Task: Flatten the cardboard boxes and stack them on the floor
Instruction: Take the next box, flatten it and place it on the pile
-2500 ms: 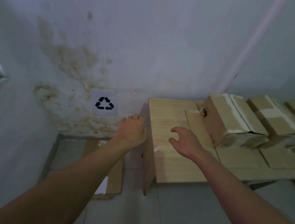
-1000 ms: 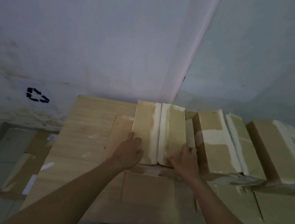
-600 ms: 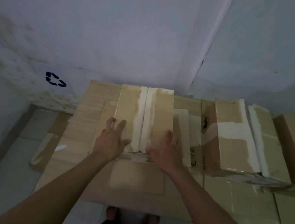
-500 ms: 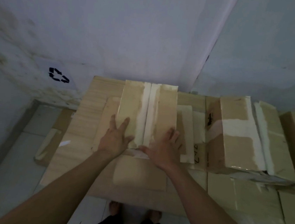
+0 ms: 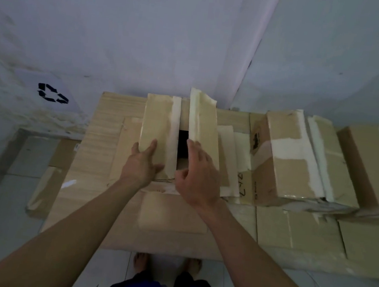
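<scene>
A taped cardboard box (image 5: 156,127) stands on the wooden table (image 5: 99,137) in front of me. Its two long top flaps have come apart and a dark gap (image 5: 182,142) shows between them. My left hand (image 5: 142,164) rests flat, fingers straight, on the left flap, which lies down. My right hand (image 5: 198,175) grips the inner edge of the right flap (image 5: 205,126), thumb in the gap, and that flap is tilted up. On the floor to the left of the table lies flattened cardboard (image 5: 46,188).
Two more taped boxes (image 5: 288,159) (image 5: 370,164) stand to the right on the table. Flat cardboard sheets (image 5: 303,232) lie along the table's front. A recycling sign (image 5: 52,96) is on the wall above the floor pile. My feet (image 5: 165,263) stand at the table's edge.
The box's top seam has opened. My right hand has lifted the right flap, while my left hand stays pressed on the left flap.
</scene>
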A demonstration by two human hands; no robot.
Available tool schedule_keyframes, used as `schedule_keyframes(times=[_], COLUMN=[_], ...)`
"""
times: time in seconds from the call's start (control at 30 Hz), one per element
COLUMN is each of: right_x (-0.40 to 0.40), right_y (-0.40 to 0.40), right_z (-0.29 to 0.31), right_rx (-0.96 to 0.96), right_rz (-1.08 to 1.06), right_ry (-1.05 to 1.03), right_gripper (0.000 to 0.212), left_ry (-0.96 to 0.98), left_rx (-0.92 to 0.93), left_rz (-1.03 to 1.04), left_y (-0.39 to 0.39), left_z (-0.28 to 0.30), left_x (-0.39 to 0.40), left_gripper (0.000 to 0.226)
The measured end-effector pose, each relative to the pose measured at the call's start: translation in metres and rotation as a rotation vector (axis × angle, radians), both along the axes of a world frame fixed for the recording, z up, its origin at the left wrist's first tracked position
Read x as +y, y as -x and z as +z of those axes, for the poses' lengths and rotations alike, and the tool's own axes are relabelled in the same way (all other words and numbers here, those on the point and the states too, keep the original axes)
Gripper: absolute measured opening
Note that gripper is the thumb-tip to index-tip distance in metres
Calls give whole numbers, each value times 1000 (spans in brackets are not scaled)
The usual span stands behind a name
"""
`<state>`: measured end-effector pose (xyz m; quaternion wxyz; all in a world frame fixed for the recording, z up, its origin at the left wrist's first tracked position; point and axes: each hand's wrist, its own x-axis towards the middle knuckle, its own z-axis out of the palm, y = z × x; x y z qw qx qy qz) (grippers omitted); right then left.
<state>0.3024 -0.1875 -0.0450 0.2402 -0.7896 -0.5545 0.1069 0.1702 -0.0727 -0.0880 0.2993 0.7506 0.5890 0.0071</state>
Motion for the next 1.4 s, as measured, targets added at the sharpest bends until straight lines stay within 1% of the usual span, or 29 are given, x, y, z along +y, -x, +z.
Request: schedule_keyframes(times=[0.07, 0.1, 0.17, 0.2, 0.23, 0.27, 0.3, 0.33, 0.37, 0.4, 0.47, 0.5, 0.57, 0.67, 0.7, 0.73, 0.8, 0.87, 0.9, 0.93, 1.03, 1.1, 1.13, 1.2, 1.23, 1.27, 1.3, 1.33, 1.4], right_x=[-6, -10, -19, -23, -28, -32, -36, -40, -43, -45, -43, -40, -38, -34, -31, -28, -16, 3, 13, 22, 53, 72, 80, 89, 92, 92, 91, 89, 76], right_y=[-14, -25, -49, -60, -70, -77, -81, -81, -78, -73, -61, -56, -51, -51, -51, -50, -47, -46, -47, -49, -49, -48, -47, -46, -46, -47, -48, -49, -47], right_z=[10, 13, 13, 10, 4, -3, -14, -25, -35, -43, -51, -51, -50, -53, -55, -56, -54, -49, -47, -45, -46, -38, -30, -9, 2, 14, 25, 35, 46], right_rx=[-23, -46, -113, -174, -261, -343, -380, -352, -263, -122, 190, 260, 220, 53, -3, -58, -151, -169, -154, -130, -64, -29, -15, -13, -17, -4, 30, 62, 148], right_rz=[29, 5, -125, -209, -279, -321, -330, -310, -272, -228, -189, -180, -175, -176, -161, -132, -26, 63, 91, 113, 171, 136, 91, -13, -36, -40, -24, 15, 163], right_ry=[-224, -298, -350, -307, -210, -77, 58, 173, 266, 335, 405, 418, 411, 420, 389, 333, 271, 306, 331, 357, 475, 502, 444, 251, 203, 216, 291, 409, 661], right_gripper=[64, 58, 47, 44, 44, 47, 50, 52, 54, 56, 60, 62, 64, 67, 68, 69, 73, 72, 70, 68, 66, 61, 56, 50, 48, 45, 40, 35, 33], left_ry=[-64, -86, -93, -74, -43, -11, 12, 29, 48, 69, 77, 65, 36, 28, 49, 71, 97, 25, -35, -97, -230, -292, -312, -328, -314, -290, -255, -202, -34], left_rx=[-9, 4, 47, 65, 80, 93, 114, 145, 177, 203, 241, 261, 268, 146, 55, -73, -326, -459, -494, -507, -444, -300, -182, 41, 137, 215, 260, 262, 131], left_rz=[-19, -36, -57, -57, -51, -43, -45, -61, -88, -107, -106, -104, -118, -90, -74, -53, -5, 29, 45, 61, 88, 60, 43, 30, 20, 0, -27, -54, -49], left_y=[-3, -6, -14, -18, -22, -25, -27, -28, -29, -30, -32, -32, -32, -25, -19, -11, 7, 24, 29, 33, 54, 68, 73, 80, 82, 84, 85, 84, 78], left_z=[1, 2, 6, 9, 10, 11, 11, 11, 11, 11, 11, 10, 9, 14, 19, 25, 40, 60, 68, 74, 79, 72, 66, 52, 46, 40, 34, 32, 31], left_x=[0, -1, -2, -2, -2, -1, 0, 0, 0, 0, 0, 0, 0, 1, 3, 5, 5, 2, 1, 0, 3, 9, 11, 17, 21, 23, 26, 28, 26], left_gripper=[74, 70, 67, 69, 71, 73, 75, 80, 89, 100, 118, 123, 123, 108, 102, 95, 75, 56, 51, 52, 67, 69, 66, 61, 58, 54, 49, 44, 45])
